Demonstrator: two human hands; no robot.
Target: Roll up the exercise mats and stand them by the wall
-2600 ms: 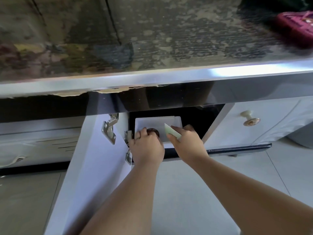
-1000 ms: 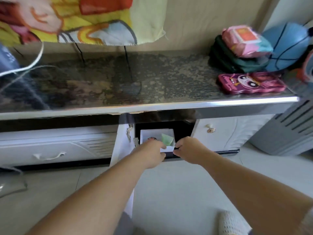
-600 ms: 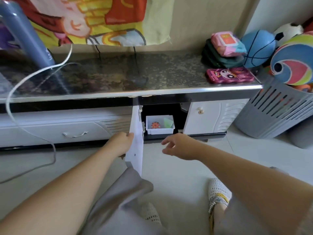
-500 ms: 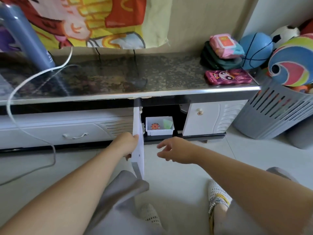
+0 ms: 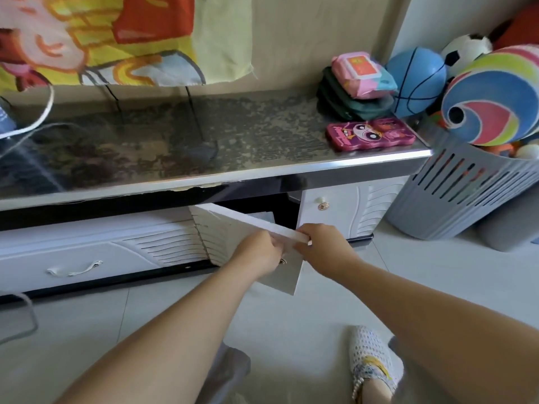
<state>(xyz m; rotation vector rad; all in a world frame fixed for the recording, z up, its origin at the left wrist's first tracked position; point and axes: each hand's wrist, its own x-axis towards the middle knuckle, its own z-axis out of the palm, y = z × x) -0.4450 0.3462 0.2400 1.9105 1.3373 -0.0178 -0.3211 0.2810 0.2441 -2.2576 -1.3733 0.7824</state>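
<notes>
— Where were the hands?

— Both were on the white cabinet door [image 5: 221, 228], which stood partly open, swung out from the low cabinet. The left hand [image 5: 262, 255] pressed on the door's front, fingers curled in, right by a small round knob [image 5: 282, 261]. The right hand [image 5: 320, 246] was closed around the door's free edge at the top corner, fingers wrapped behind it.

— And the mats?

— I could not pick one out for certain. A grey rounded shape [image 5: 510, 228] lay on the floor at the far right, just beside the grey slatted basket [image 5: 455, 199]; whether it was a rolled mat I could not tell.

— What crowded that side?

— The basket held a striped ball [image 5: 493, 94], with a blue ball [image 5: 417, 80] and a black-and-white ball [image 5: 463, 51] behind it in the corner. On the speckled cabinet top [image 5: 233, 147] sat a pink cartoon case [image 5: 370, 134], and behind it a pink wipes pack [image 5: 363, 74] on folded green cloths [image 5: 341, 103].

— Anything else nearby?

— A bright printed cloth [image 5: 116, 39] hung on the wall above, and a white cable [image 5: 43, 112] looped down at the left. A long drawer [image 5: 87, 258] ran left of the door, and a second door [image 5: 335, 211] stood shut to its right. A white mesh shoe [image 5: 370, 360] rested on the pale floor below the right forearm.
</notes>
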